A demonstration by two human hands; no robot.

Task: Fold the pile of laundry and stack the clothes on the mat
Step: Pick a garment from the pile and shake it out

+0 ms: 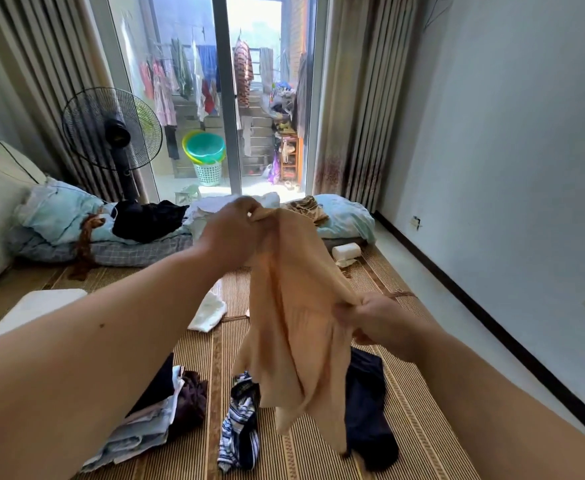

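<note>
Above the woven mat (318, 455), peach garment (294, 323) hanging between both hands, left hand (235, 230) pinching its top, right hand (374, 320) gripping its side

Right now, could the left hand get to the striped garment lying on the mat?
Probably not at once. The left hand is raised and grips the top of the peach garment, which hangs above the striped garment. It would have to let go first; otherwise nothing else seems to block the way down.

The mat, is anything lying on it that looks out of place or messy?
Yes. A striped garment lies crumpled and unfolded on the mat, beside the folded stack. A white cloth sits loose farther up.
</note>
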